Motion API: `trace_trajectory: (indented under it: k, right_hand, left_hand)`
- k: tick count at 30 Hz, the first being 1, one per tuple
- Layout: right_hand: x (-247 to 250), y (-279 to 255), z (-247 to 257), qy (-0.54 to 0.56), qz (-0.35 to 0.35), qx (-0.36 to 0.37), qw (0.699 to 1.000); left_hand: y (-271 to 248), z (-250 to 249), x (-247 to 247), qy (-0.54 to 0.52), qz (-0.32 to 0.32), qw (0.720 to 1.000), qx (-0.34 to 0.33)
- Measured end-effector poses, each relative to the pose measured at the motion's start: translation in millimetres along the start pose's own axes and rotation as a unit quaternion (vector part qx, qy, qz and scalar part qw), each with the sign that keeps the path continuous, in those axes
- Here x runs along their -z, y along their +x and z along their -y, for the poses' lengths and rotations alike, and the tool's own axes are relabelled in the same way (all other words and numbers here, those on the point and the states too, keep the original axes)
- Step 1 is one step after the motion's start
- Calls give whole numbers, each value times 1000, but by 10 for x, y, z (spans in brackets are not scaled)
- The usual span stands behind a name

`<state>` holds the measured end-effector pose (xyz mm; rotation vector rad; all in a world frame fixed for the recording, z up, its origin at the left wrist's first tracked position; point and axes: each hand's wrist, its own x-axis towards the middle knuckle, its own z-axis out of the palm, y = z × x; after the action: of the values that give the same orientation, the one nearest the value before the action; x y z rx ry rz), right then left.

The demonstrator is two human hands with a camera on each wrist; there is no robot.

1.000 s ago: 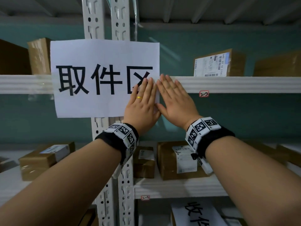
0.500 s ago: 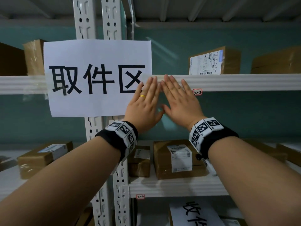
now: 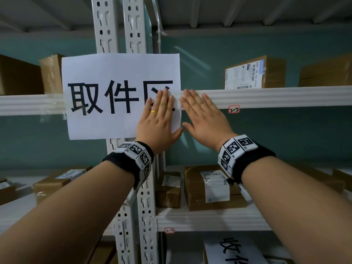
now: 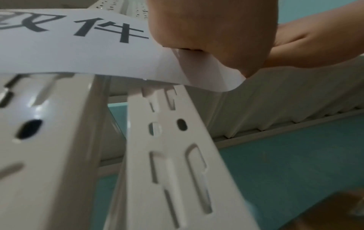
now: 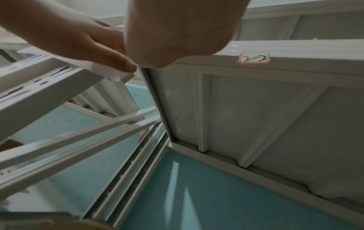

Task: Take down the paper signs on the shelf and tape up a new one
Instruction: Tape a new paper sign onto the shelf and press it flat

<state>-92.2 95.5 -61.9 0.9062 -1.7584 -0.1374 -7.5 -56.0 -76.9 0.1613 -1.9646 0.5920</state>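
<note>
Head view: both flat hands are pressing, fingers straight and together — left hand (image 3: 159, 121) on the white paper sign with black characters (image 3: 114, 96), right hand (image 3: 202, 117) at its three o'clock edge, on the white metal shelf beam (image 3: 285, 96). Firm outward strokes would be seating tape best.

A white paper sign with large black characters (image 3: 106, 96) is lying flat against two white perforated metal uprights (image 3: 122, 25), crossing the front edge of a white metal shelf beam (image 3: 285, 96). The left hand (image 3: 158, 122) is lying flat on the sign's right end; the right hand (image 3: 203, 119) is lying flat just beside it, on the beam. A small red-bordered label (image 3: 233, 109) is sitting on the beam right of the hands. Brown cardboard parcels (image 3: 255, 73) are standing on that shelf behind the beam, and more taped cardboard parcels (image 3: 209, 187) are resting on the shelf below. Another white paper sign (image 3: 234, 250) is lying lower still.
</note>
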Motion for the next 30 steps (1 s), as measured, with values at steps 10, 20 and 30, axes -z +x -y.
trace_trajectory:
  k: [10, 20, 30]
  right_hand:
    - [-41, -119, 92, -5, -34, -46, 998]
    - [-82, -241, -121, -40, 6, 31, 999]
    - [54, 44, 181, 16, -2, -43, 999]
  left_hand:
    - [-18, 24, -45, 2, 32, 999, 3]
    - [-19, 67, -51, 15, 32, 999, -14]
    - [-29, 71, -48, -13, 21, 1000, -17]
